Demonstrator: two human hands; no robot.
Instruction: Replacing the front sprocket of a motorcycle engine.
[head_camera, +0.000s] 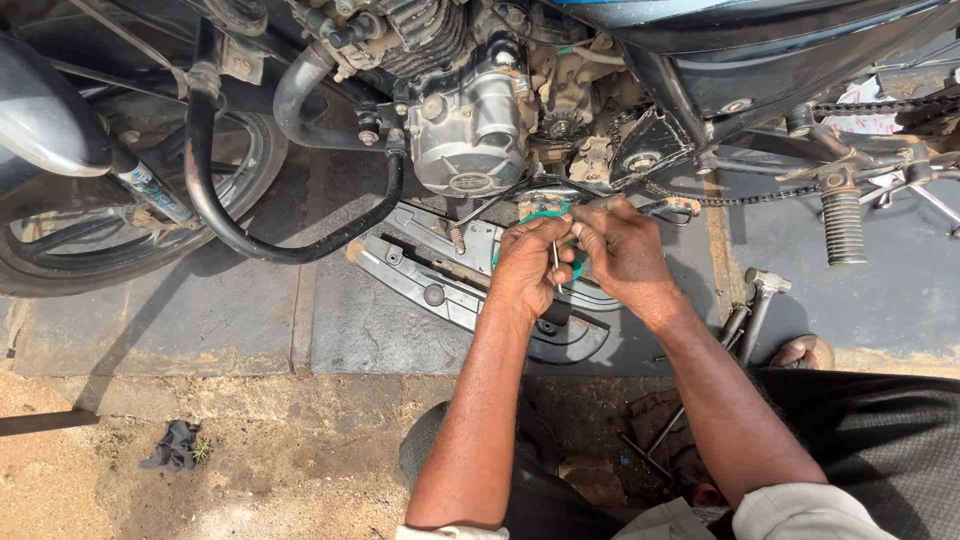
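Hands at work under a motorcycle engine (470, 130).
Left hand (528, 268) pinching a thin metal pin (556, 262); right hand (622, 250) fingers curled onto a green part (545, 213), above a grey chain cover (440, 285).

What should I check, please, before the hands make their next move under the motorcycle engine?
1. Both hands on the work: left hand and right hand meet below the engine. Ok.
2. Thin metal pin held: pinched at the left hand. Ok.
3. Green part in view: mostly hidden by fingers. Cannot tell.
4. Drive chain clear of the hands: hangs slack just right of the right hand. Ok.
5. Hammer nearby: lies on the ground beside the right forearm. Ok.
6. Removed cover lies flat under the hands. Ok.
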